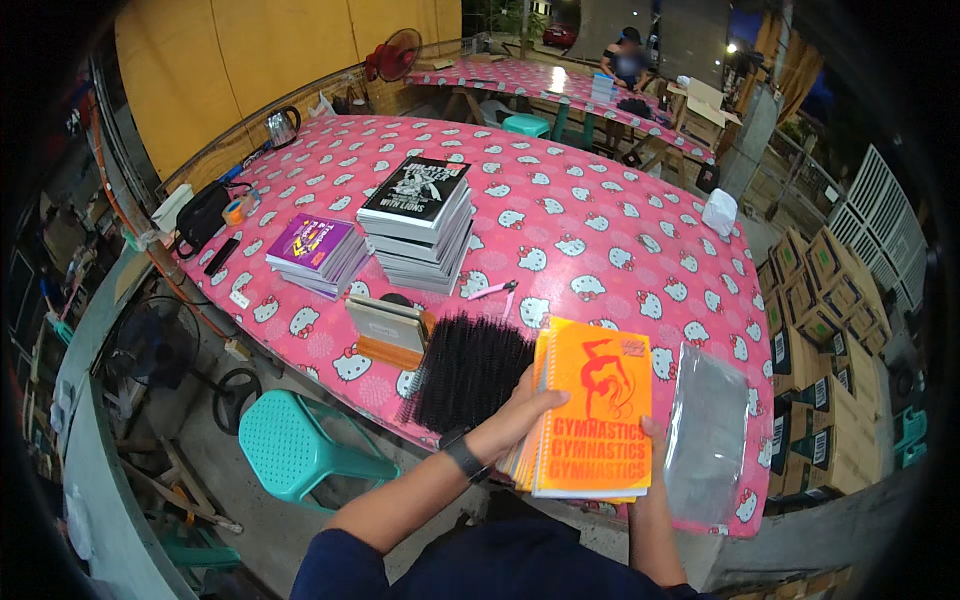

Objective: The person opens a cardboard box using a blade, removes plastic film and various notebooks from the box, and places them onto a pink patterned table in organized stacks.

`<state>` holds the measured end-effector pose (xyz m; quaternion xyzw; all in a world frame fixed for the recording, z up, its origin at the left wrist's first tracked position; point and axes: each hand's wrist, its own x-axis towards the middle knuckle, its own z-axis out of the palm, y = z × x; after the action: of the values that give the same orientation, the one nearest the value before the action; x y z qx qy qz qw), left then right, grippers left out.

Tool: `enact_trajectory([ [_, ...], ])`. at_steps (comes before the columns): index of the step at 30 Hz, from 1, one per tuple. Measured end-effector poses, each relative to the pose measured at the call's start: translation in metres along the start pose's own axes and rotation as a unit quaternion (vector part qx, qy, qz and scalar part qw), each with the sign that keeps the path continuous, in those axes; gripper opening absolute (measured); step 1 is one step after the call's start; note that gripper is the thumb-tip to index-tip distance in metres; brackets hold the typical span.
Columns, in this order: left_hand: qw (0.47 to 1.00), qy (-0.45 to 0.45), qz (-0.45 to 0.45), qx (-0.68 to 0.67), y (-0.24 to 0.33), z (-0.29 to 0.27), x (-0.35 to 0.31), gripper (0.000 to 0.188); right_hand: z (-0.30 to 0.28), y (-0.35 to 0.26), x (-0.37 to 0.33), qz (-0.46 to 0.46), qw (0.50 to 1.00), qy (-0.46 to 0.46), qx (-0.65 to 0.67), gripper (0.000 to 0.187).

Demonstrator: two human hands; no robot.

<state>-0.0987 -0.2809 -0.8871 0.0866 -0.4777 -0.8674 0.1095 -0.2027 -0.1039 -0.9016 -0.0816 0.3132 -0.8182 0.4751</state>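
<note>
A stack of spiral-bound notebooks (600,400), its orange top cover printed with a red gymnast figure, is held above the table's near edge. My left hand (515,415) grips its left side, thumb over the cover's edge. On the right side, my right hand (652,445) closes around it, partly hidden behind the covers. Left of the notebooks lies a bundle of black spiral binding coils (470,370). Clear plastic bags (708,435) lie flat to the right. Beyond the coils is a pair of pink-handled pliers (494,291), beside a wooden holder (390,335) with upright plates.
Farther off on the pink patterned table (570,290) stand stacks of black-covered books (415,225) and purple-covered books (317,250). A green stool (300,445) is at the left edge, cardboard boxes (820,400) at the right. Another person (627,65) sits at a far table.
</note>
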Motion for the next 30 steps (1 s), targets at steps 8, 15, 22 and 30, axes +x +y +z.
enact_trajectory([
  [8,0.997,-0.018,-0.037,0.070,-0.006,-0.039,0.172,0.054,-0.053,-0.059,0.130,-0.030,0.998,0.055,0.012,0.055],
  [15,0.903,0.117,-0.011,0.413,-0.009,-0.031,0.256,0.055,-0.103,-0.065,0.215,-0.070,0.991,-0.031,0.107,0.063],
  [22,0.810,0.107,0.088,0.569,0.035,-0.159,0.262,0.047,-0.119,-0.053,0.258,-0.139,0.967,-0.054,0.208,0.071],
  [30,0.573,0.195,-0.123,0.786,0.010,-0.212,0.225,0.019,-0.089,-0.043,0.299,-0.112,0.965,-0.095,0.219,0.070],
])
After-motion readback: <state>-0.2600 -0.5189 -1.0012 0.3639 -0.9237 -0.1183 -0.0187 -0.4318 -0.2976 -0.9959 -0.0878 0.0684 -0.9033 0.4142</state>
